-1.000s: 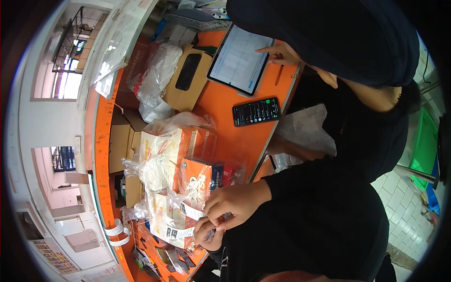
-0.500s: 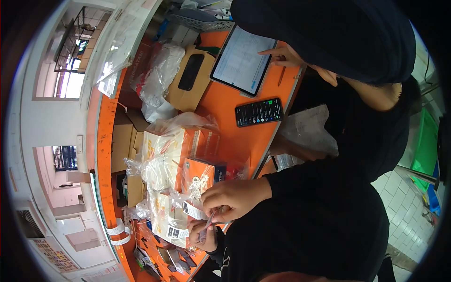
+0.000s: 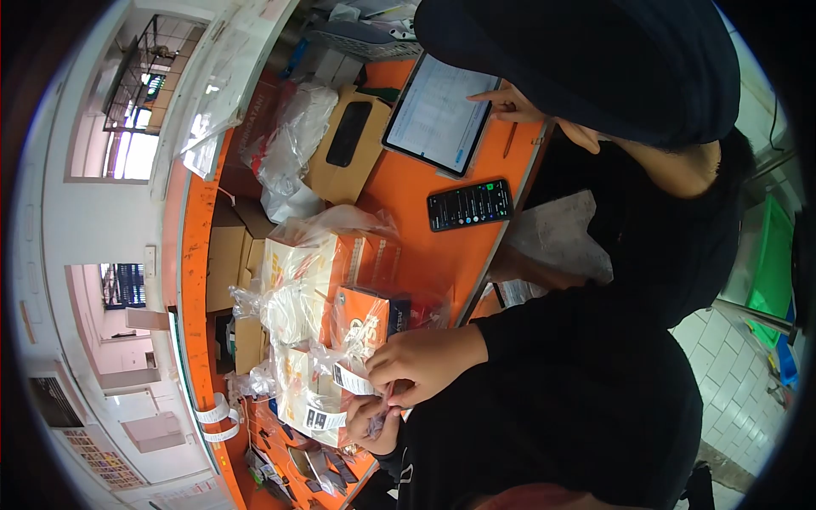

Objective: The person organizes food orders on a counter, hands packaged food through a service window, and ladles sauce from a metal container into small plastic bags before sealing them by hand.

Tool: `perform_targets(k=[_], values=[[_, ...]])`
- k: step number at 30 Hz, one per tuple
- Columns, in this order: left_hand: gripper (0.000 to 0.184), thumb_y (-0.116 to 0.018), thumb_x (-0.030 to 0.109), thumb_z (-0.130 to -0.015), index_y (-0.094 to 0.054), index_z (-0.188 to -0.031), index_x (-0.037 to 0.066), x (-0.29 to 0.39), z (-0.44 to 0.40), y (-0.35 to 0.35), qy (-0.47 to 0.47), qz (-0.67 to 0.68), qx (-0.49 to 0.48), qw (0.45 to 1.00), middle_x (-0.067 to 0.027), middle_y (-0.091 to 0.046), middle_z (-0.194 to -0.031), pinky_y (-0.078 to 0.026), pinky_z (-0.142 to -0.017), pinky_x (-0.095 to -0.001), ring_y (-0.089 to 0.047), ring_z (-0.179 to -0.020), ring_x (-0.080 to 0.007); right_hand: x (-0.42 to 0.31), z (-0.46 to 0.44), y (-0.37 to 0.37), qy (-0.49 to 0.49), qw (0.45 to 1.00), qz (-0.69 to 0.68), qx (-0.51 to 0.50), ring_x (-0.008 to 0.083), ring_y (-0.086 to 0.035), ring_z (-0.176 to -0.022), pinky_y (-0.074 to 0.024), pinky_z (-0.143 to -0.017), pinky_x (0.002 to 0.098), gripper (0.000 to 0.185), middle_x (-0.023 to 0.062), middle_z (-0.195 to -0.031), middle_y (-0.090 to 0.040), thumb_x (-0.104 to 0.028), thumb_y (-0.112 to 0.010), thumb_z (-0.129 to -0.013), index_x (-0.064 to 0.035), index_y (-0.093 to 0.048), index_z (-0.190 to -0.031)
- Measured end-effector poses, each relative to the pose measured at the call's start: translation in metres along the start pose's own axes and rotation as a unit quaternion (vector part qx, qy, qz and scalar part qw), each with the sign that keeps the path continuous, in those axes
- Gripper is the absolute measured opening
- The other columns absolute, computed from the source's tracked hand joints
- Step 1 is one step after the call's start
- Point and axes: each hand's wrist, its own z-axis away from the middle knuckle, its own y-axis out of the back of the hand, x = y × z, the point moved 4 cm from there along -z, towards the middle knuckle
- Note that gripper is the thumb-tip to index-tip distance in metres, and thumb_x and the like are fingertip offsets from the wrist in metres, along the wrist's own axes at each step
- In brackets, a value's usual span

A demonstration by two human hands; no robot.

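Note:
The view is turned on its side. My right hand [image 3: 425, 364] is closed, its thumb and fingers pinching the edge of a small purplish folded paper [image 3: 376, 424], perhaps a banknote. Curled around the lower part of that paper is my left hand [image 3: 371, 429], so much of it is hidden. Both hands are close together at the table edge. Beside them lie white-and-orange boxes [image 3: 293, 314] wrapped in clear plastic, with printed white labels [image 3: 326, 419]. A smaller orange and dark-blue box [image 3: 361, 316] sits against my right hand's side of the pile.
A co-worker in a dark cap [image 3: 595, 68] sits to my right, a finger on a tablet [image 3: 438, 110]. A phone [image 3: 467, 204] lies on the orange table [image 3: 416, 191]. Another dark phone [image 3: 348, 133] rests on cardboard. Small tools and parts [image 3: 323, 467] lie to my left.
My hands stay together on the folded paper, with only small finger movements. The whole view has shifted slightly. The co-worker's finger remains on the tablet.

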Motion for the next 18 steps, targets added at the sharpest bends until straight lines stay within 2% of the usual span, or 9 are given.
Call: perform_targets(k=[2,7,9,11,13,15,16,18], values=[[0.018,-0.072,-0.001,-0.061,-0.059,-0.073,-0.002,0.000,0.000,0.000,-0.001,0.000,-0.001,1.000,-0.0072,-0.055,-0.072,-0.039,-0.060,-0.0227,-0.049,-0.062,-0.0140,0.002,0.001,-0.004,-0.003,1.000,0.010,-0.014,0.0281,-0.056,-0.068,-0.0435,-0.058,0.0355,0.018,0.0091,-0.072,-0.052,-0.011,-0.062,-0.068,-0.0010,-0.048,-0.068],[0.016,-0.072,-0.001,-0.062,-0.057,-0.069,-0.001,-0.002,0.003,-0.001,-0.007,-0.004,0.042,0.999,-0.0069,-0.054,-0.071,-0.039,-0.059,-0.0231,-0.049,-0.060,-0.0137,-0.002,0.001,-0.001,0.044,0.997,0.044,0.041,0.0274,-0.056,-0.068,-0.0430,-0.060,0.0361,0.017,0.0081,-0.071,-0.053,-0.013,-0.063,-0.070,-0.0016,-0.050,-0.072],[0.017,-0.072,0.000,-0.061,-0.055,-0.066,0.000,-0.004,0.005,-0.001,0.002,0.089,0.083,0.993,-0.0071,-0.054,-0.068,-0.039,-0.059,-0.0237,-0.050,-0.060,-0.0143,-0.003,0.001,-0.001,0.044,0.996,0.051,0.056,0.0270,-0.056,-0.068,-0.0427,-0.061,0.0359,0.015,0.0077,-0.072,-0.054,-0.012,-0.062,-0.071,-0.0020,-0.052,-0.073],[0.018,-0.072,0.000,-0.061,-0.055,-0.065,0.000,-0.009,0.008,0.002,-0.014,0.073,0.070,0.995,-0.0072,-0.054,-0.067,-0.039,-0.059,-0.0235,-0.050,-0.059,-0.0145,-0.005,0.001,0.000,0.043,0.995,0.058,0.072,0.0265,-0.056,-0.068,-0.0425,-0.062,0.0357,0.013,0.0074,-0.072,-0.055,-0.012,-0.062,-0.071,-0.0023,-0.053,-0.073],[0.019,-0.072,0.001,-0.060,-0.054,-0.064,0.000,-0.009,0.009,0.005,-0.030,0.057,0.058,0.996,-0.0074,-0.053,-0.065,-0.039,-0.058,-0.0232,-0.050,-0.058,-0.0147,-0.008,0.003,0.002,0.038,0.993,0.072,0.085,0.0201,-0.054,-0.073,-0.0379,-0.066,0.0324,0.007,0.0012,-0.077,-0.054,-0.012,-0.059,-0.076,-0.0072,-0.056,-0.080],[0.018,-0.067,0.009,-0.070,-0.052,-0.067,0.000,-0.005,0.008,0.003,-0.064,0.030,0.006,0.997,-0.0075,-0.052,-0.066,-0.038,-0.058,-0.0250,-0.048,-0.059,-0.0159,-0.006,0.003,0.003,0.029,0.994,0.057,0.089,0.0193,-0.054,-0.074,-0.0370,-0.067,0.0321,0.006,0.0003,-0.077,-0.054,-0.012,-0.059,-0.077,-0.0079,-0.057,-0.080],[0.018,-0.067,0.009,-0.070,-0.052,-0.067,0.000,-0.003,0.007,0.002,-0.064,0.030,0.007,0.997,-0.0075,-0.052,-0.066,-0.038,-0.058,-0.0250,-0.048,-0.059,-0.0159,-0.006,0.003,0.004,0.021,0.994,0.041,0.095,0.0185,-0.053,-0.075,-0.0362,-0.068,0.0318,0.005,-0.0006,-0.077,-0.054,-0.013,-0.059,-0.078,-0.0086,-0.058,-0.080],[0.020,-0.073,0.004,-0.061,-0.053,-0.061,0.001,0.001,0.005,0.001,-0.049,0.043,0.028,0.997,-0.0068,-0.053,-0.061,-0.038,-0.053,-0.0233,-0.049,-0.053,-0.0151,-0.006,0.003,0.004,0.013,0.994,0.047,0.102,0.0181,-0.053,-0.076,-0.0355,-0.069,0.0319,0.005,-0.0009,-0.077,-0.054,-0.013,-0.059,-0.078,-0.0089,-0.058,-0.079]])
